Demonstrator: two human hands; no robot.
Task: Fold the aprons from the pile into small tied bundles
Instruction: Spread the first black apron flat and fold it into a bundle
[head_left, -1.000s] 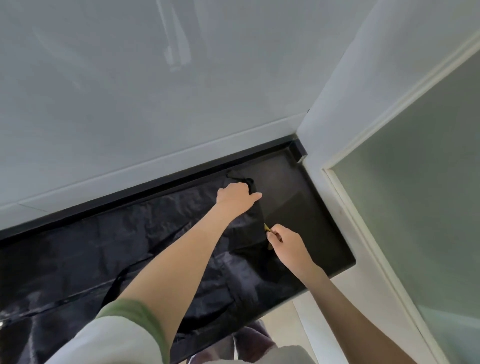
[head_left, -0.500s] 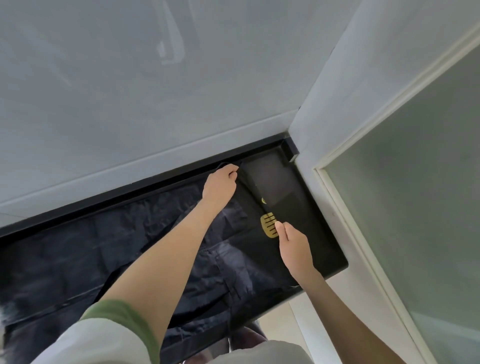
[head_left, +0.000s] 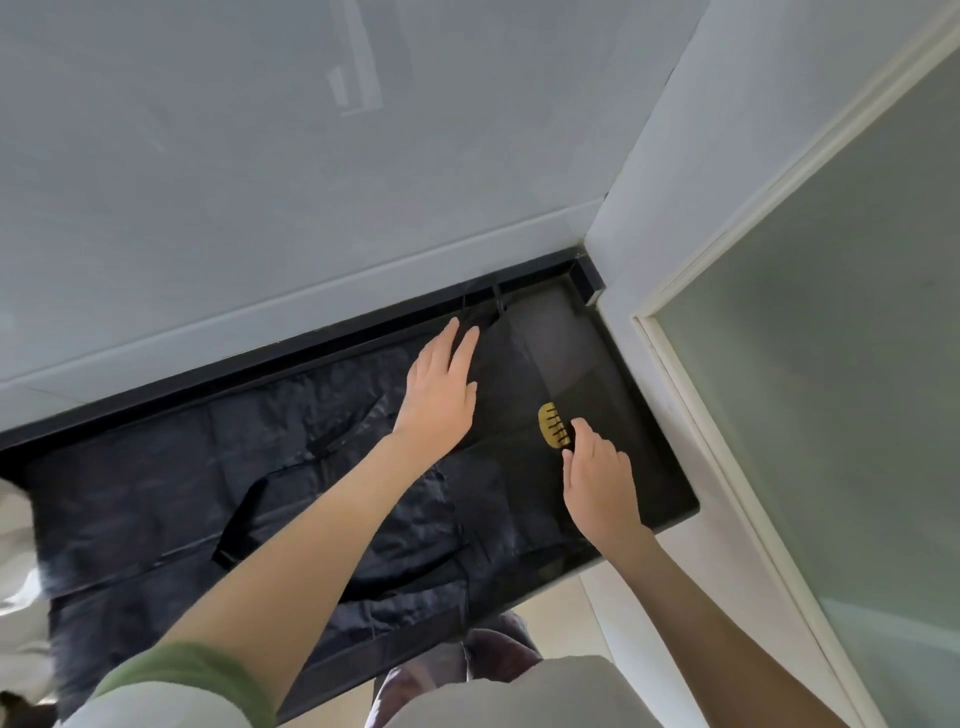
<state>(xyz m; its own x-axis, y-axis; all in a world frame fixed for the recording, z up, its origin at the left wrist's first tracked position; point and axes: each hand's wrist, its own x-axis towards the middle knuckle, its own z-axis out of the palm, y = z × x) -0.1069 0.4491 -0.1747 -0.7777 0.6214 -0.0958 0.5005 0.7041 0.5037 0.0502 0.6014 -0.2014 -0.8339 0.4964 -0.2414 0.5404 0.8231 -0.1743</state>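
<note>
Apron (head_left: 156, 493) on black counter (head_left: 660, 483), wall (head_left: 260, 156) behind; left hand (head_left: 441, 395), right hand (head_left: 602, 488) fingers (head_left: 451, 345) straight.

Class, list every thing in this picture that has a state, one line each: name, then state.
Apron: spread out flat on the black counter, unfolded, untied.
Strap: loose, lying in a loop on the apron.
Yellow logo: face up, uncovered.
Left hand: open, fingers straight, pressing on the apron.
Right hand: open, fingers touching the apron beside the logo.

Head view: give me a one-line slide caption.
Left hand and right hand rest on a black apron with a yellow logo, spread over a black counter.
</note>
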